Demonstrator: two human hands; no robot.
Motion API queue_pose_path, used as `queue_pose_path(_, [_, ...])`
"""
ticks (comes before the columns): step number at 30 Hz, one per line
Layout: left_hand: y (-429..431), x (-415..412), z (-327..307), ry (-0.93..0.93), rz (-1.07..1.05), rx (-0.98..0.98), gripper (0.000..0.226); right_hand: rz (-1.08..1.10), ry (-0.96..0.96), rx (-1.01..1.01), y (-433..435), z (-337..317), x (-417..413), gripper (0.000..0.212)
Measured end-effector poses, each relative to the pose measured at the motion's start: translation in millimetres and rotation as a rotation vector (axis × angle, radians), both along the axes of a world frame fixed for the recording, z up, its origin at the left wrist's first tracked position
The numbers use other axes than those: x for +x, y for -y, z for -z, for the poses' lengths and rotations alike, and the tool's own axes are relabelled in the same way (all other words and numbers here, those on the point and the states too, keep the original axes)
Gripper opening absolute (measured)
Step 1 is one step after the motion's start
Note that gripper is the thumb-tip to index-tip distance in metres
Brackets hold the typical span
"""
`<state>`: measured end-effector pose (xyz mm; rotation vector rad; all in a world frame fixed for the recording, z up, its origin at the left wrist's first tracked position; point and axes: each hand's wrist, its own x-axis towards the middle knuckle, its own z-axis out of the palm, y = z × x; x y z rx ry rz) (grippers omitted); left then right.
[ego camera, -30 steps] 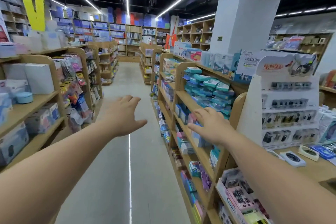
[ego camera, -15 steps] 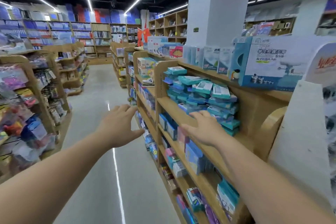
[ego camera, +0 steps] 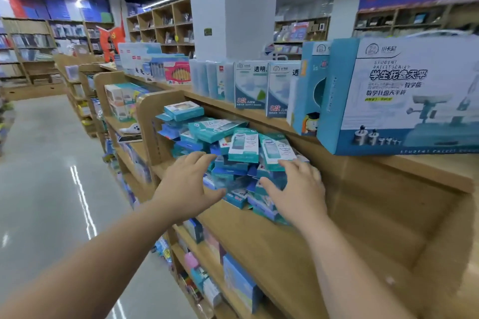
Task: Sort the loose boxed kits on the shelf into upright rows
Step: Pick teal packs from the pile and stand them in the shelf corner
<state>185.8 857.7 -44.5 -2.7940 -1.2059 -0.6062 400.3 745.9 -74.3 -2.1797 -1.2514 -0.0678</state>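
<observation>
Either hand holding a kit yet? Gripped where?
Nothing held. Left hand and right hand are spread open at the pile of boxed kits, fingers around none.

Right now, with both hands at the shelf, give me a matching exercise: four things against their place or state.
Things:
1 left hand
2 right hand
3 loose kits
4 big scale box

Places or states:
A upright on the top ledge
B open, at the heap's right
C jumbled heap on the shelf board
D open, at the heap's left

Pairs: 1-D, 2-B, 3-C, 4-A.
</observation>
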Motion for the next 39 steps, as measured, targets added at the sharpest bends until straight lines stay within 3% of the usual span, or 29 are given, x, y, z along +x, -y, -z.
queue_pose_path(12, [-136,91,1,-0.094,0.489,0.128,0.082,0.373,-0.034,0.030,-58,-3,2,0.073])
queue_pose_path(21, [-175,96,27,-0.038,0.677,0.004,0.070,0.557,-0.069,0.008,-86,4,-8,0.072])
queue_pose_path(30, [-181,95,27,0.023,0.696,-0.042,0.077,0.531,-0.097,0.363,-41,-6,-28,0.066])
queue_pose_path(33, [-168,90,17,0.131,0.723,-0.003,0.080,0.478,-0.084,0.449,-4,-12,-46,0.066])
queue_pose_path(36, [-139,85,4,0.315,0.890,-0.015,0.073,0.432,-0.099,0.394,38,-23,-66,0.065])
queue_pose_path(39, [-100,83,4,0.350,1.073,-0.231,0.067,0.316,-0.183,0.244,74,-37,-79,0.065])
